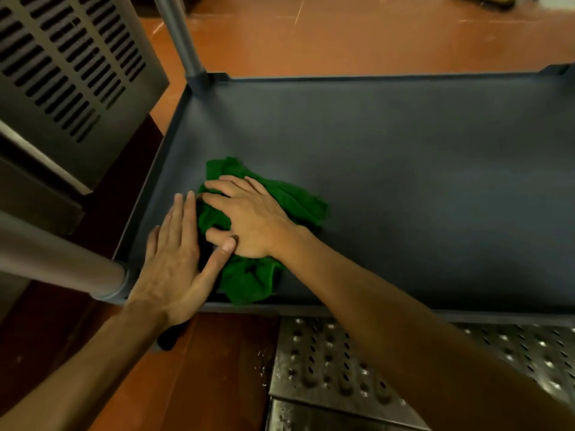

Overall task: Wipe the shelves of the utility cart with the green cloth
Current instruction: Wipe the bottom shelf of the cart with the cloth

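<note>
Floor: orange-brown, runs round the cart on the far, left & near sides.
Cart shelf: dark grey tray w/ raised rim, fills most of the view.
Vented panel: grey slotted metal, top left, beside the shelf's left end.
Floor grate: perforated steel, just below the shelf's near rim, right of centre.
Posts: near-left post & far-left post, grey tubes at the shelf's left corners.
Green cloth: crumpled on the shelf's left part, near the front rim; lies under the R hand, just right of the L hand.
Right hand: palm down on the cloth's middle, forearm coming in from lower right.
Left hand: palm down on bare shelf by the near-left corner, at the cloth's left edge.
R fingers: straight, a little spread, pressing the cloth flat; no grip.
L fingers: straight & together on the shelf; thumb stretched right, tip over the cloth by the R thumb; holds nothing.
</note>
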